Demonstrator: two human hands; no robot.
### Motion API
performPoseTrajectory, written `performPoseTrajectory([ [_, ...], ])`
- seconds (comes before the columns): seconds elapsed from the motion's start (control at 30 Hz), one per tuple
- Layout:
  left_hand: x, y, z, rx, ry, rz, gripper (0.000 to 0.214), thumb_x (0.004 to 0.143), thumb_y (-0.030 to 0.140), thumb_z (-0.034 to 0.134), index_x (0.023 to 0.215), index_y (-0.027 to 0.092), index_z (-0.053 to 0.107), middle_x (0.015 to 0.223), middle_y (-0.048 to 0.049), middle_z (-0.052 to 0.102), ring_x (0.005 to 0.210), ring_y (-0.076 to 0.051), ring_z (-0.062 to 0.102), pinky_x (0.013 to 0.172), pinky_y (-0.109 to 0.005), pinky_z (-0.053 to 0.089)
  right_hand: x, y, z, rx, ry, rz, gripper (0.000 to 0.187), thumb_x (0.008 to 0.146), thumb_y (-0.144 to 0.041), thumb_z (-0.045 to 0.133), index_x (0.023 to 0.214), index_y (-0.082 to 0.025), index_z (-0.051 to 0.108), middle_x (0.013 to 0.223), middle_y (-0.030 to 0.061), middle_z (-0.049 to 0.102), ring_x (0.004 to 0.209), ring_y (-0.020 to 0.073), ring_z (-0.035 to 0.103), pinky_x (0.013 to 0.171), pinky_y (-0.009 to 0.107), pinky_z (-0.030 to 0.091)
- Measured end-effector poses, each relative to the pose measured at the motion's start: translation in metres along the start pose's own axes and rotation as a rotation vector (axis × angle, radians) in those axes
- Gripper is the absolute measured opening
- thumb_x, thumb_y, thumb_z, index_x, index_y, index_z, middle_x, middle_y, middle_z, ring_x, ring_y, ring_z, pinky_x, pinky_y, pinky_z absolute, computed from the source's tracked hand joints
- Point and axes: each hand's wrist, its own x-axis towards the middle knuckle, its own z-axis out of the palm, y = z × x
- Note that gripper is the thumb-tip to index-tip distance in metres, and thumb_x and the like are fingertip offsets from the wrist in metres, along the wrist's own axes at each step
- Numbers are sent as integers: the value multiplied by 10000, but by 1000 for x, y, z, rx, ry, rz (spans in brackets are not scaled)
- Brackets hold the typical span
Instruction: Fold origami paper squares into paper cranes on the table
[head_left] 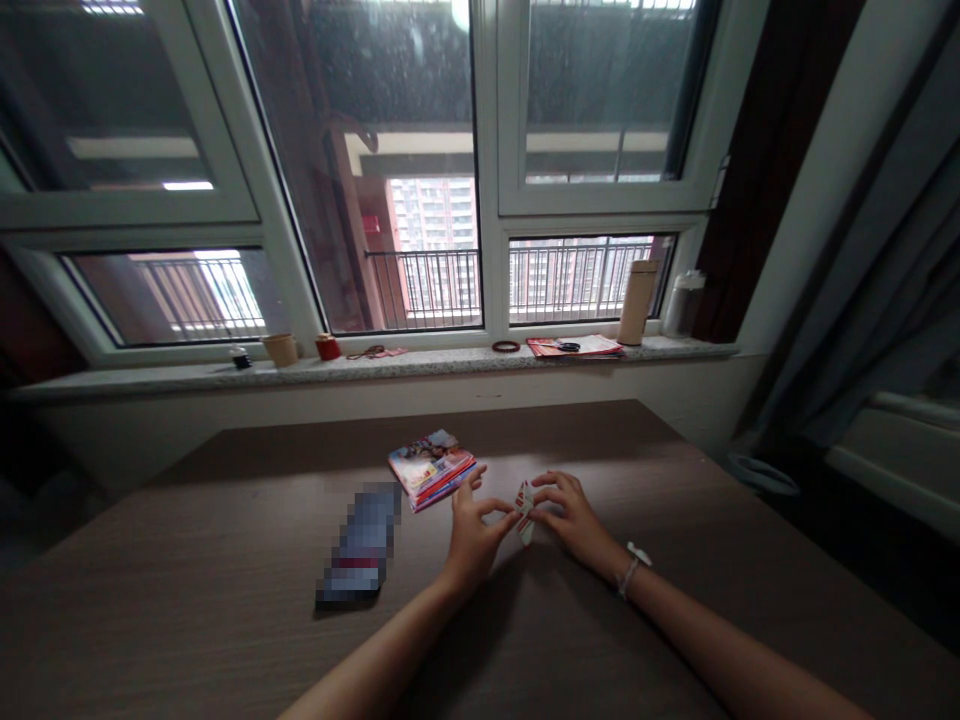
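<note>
A: What is nearest to you?

B: Two bare forearms reach over a brown wooden table [225,620]. The left hand [471,540] and right hand [571,515] meet at a small folded paper [525,510], red and white, at the middle of the table. Each grip is closed on it, fingertips pinching an edge. A white band [632,565] circles the right wrist.

A: And around them?

B: Left of the hands lies a dark flat object [361,545], blurred out. Just beyond the left hand sits a stack of colourful sheets [433,467].

A: Any containers?

B: Farther off, on the stone windowsill [450,367]: a tan cup [281,349] and a small red pot [327,347] at the left, a tall tan flask [637,301] and a pale jar [684,302] at the right. I cannot tell what they hold. Behind them, a large window [420,150] shows railings and tower blocks. Grey curtains [885,300] hang at the right.
</note>
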Motion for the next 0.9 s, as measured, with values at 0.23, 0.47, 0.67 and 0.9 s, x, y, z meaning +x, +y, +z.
performPoseTrajectory([
  [0.23,0,2,-2,-1,-18,11,77,711,290,750,786,292,767,1317,-36,455,1198,-293,432,1031,-507,377,3,-3,-4,26,128,-5,86,801,-322,653,779,-268,716,1081,44,603,1123,242,458,1019,423,331],
  [0.47,0,-4,-1,-7,-1,-4,184,721,282,735,903,294,755,1302,-46,468,1177,-281,466,1027,-492,394,6,6,-12,-8,124,58,113,814,-324,633,827,-307,745,1111,42,602,1131,257,444,1035,449,319],
  [0.67,0,1,-2,15,-49,-20,135,709,289,748,842,293,769,1309,-50,481,1201,-293,440,1033,-496,382,3,13,-7,-63,-9,46,84,795,-297,667,826,-311,744,1151,34,597,1152,251,423,1040,447,311],
  [0.9,-1,1,1,71,-95,-19,110,692,226,760,772,300,772,1304,-40,503,1209,-290,431,1049,-508,356,2,11,-5,-74,-46,11,135,772,-342,689,894,-292,719,1162,37,589,1158,248,437,1028,435,315],
])
